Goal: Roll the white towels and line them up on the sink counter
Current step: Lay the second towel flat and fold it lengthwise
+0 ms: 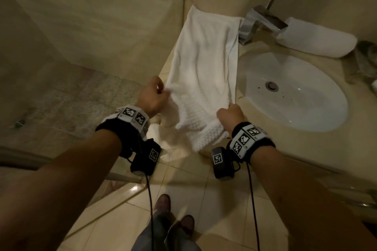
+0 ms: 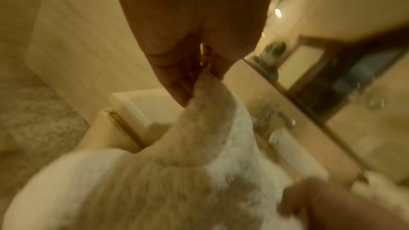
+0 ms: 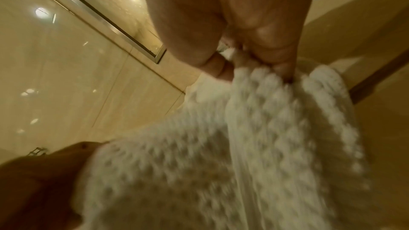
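A white towel [image 1: 206, 61] lies stretched lengthwise along the beige counter [image 1: 255, 47], left of the sink; its near end hangs over the front edge. My left hand [image 1: 154, 96] pinches the towel's near left corner, my right hand [image 1: 231, 117] grips the near right corner. The left wrist view shows the towel [image 2: 199, 146] pinched between thumb and fingers of the left hand [image 2: 194, 69]. In the right wrist view the waffle-textured towel [image 3: 254, 137] drops from my right hand [image 3: 254, 55], whose fingers curl round it. A rolled white towel [image 1: 318, 36] lies behind the basin at the right.
A white oval basin [image 1: 302, 108] sits right of the towel, with a chrome faucet [image 1: 259, 22] behind it. A glass shower panel and pebbled floor are at the left. Dark items stand at the counter's far right [image 1: 367, 57]. My feet stand on the tiled floor below.
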